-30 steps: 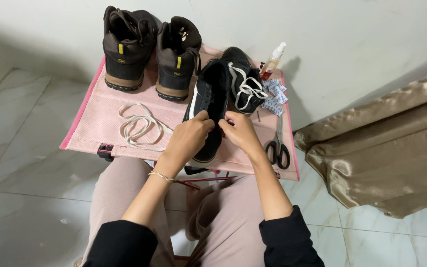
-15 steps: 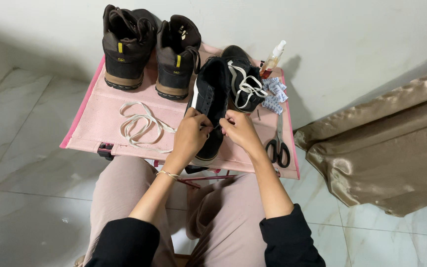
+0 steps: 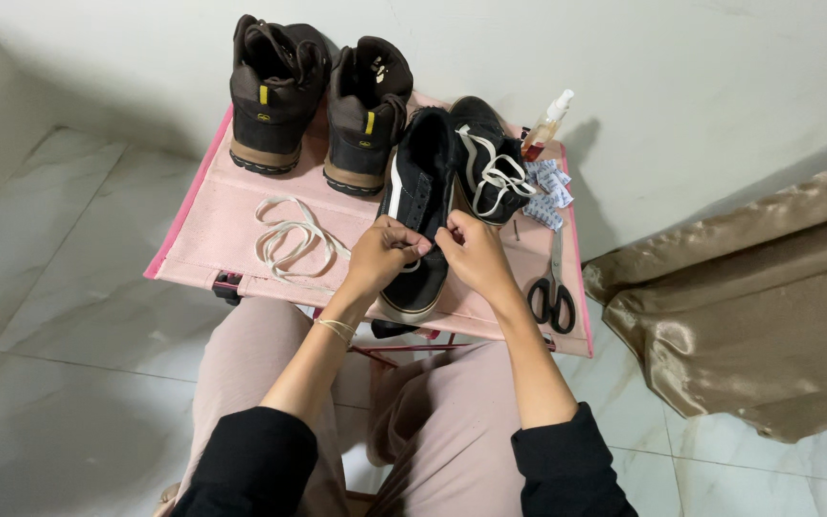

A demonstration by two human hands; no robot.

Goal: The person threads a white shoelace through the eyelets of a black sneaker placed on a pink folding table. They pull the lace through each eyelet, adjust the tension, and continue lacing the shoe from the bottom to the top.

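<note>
Both the left hand (image 3: 385, 254) and right hand (image 3: 471, 251) pinch the black sneaker (image 3: 420, 206), lying lengthwise, toe toward the person.

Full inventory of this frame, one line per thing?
Boots: 2, dark brown, back of table.
Unlaced sneaker: 1, black, table middle, under both hands.
Laced sneaker: 1, black with white laces, beside it.
Loose lace: 1, white, table left.
Scissors: 1, black handles, table right.
Spray bottle: 1, clear, back right.
Small packets: several, white-blue, by bottle.
Table: 1, pink.
Cloth: 1, gold, right floor.
Left hand: pinching the lace end at the sneaker.
Right hand: on sneaker.
</note>
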